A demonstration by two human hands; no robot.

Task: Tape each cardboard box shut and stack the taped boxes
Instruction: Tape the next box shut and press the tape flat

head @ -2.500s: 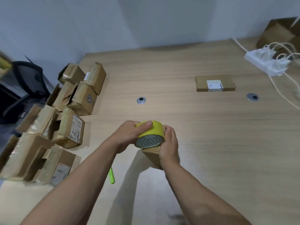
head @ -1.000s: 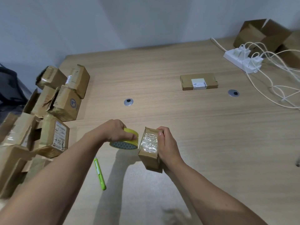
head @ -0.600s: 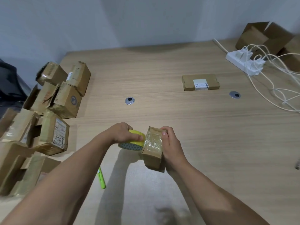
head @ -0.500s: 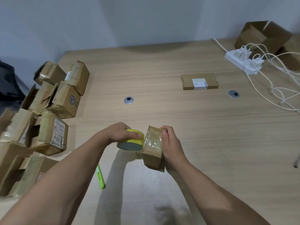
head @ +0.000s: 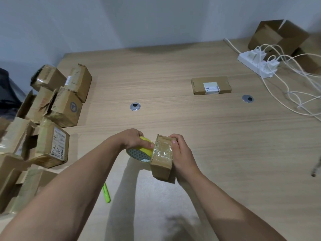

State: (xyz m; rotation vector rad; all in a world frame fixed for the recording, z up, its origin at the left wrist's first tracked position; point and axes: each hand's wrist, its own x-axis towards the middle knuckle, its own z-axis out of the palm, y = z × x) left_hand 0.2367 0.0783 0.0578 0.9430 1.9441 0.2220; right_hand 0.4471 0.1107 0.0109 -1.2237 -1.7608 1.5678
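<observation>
A small cardboard box [head: 161, 160] stands on edge above the wooden table [head: 208, 140], its upper face shiny with clear tape. My right hand [head: 180, 152] grips it from the right side, fingers curled over its top edge. My left hand [head: 133, 139] holds a yellow tape roll [head: 139, 152] pressed against the box's left side. A flat taped box [head: 211, 85] with a white label lies farther back on the table.
A heap of several cardboard boxes [head: 52, 112] fills the table's left side. A green utility knife [head: 106, 193] lies near my left forearm. A white power strip [head: 257, 64] with trailing cables sits at back right, beside open boxes [head: 281, 37]. Two round metal grommets [head: 135, 106] are set in the tabletop.
The roll came off the top of the box to its left side and the box was turned on edge. In the last half second the roll has stayed against the box.
</observation>
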